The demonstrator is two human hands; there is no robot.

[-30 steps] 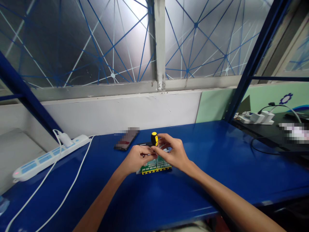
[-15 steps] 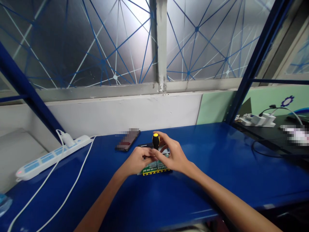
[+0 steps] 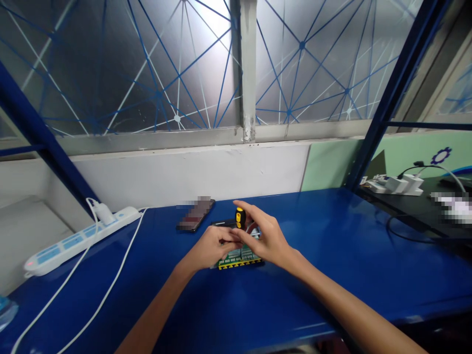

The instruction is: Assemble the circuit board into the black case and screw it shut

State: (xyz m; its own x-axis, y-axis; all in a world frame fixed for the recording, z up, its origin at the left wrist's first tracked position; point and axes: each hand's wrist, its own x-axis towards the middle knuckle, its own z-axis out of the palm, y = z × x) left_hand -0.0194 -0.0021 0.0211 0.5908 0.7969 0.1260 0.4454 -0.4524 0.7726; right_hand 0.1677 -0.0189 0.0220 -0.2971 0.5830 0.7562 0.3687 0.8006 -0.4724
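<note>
A green circuit board point(image 3: 238, 259) with a yellow-and-black striped front edge lies on the blue table point(image 3: 332, 255). My left hand point(image 3: 209, 248) rests on the board's left side, fingers curled and pinched at its top. My right hand point(image 3: 262, 235) holds a small screwdriver with a black-and-yellow handle point(image 3: 239, 217) upright over the board, fingers wrapped round its lower part. The screwdriver's tip is hidden behind my fingers.
A dark phone point(image 3: 194, 215) lies just behind the board. A white power strip point(image 3: 79, 238) with a plugged charger and white cable sits at the left. At the right, a black surface carries white adapters point(image 3: 400, 185) and a dark cable. A wall and window stand behind the table.
The screwdriver handle has sunk a little lower and my right fingers have shifted round it. My left hand has stayed on the board. The view has tilted slightly.
</note>
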